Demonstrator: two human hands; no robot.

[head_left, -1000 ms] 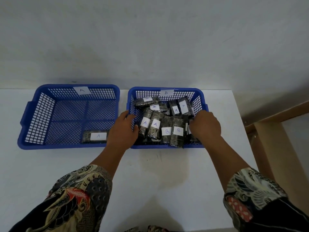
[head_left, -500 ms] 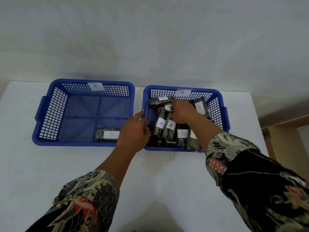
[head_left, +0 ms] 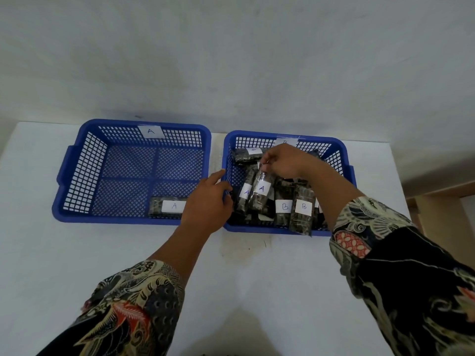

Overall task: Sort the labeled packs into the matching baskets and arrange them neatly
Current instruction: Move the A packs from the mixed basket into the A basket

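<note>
My right hand (head_left: 281, 161) pinches an A pack (head_left: 261, 194) by its top edge inside basket B (head_left: 341, 160). My left hand (head_left: 208, 201), relaxed, rests at that basket's 9 o'clock rim.

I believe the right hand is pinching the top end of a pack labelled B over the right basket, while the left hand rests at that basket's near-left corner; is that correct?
Not quite: in the head view the pack pinched by the right hand is labelled A, not B. The rest holds: it is over the right basket, and the left hand rests at that basket's near-left corner.
</note>
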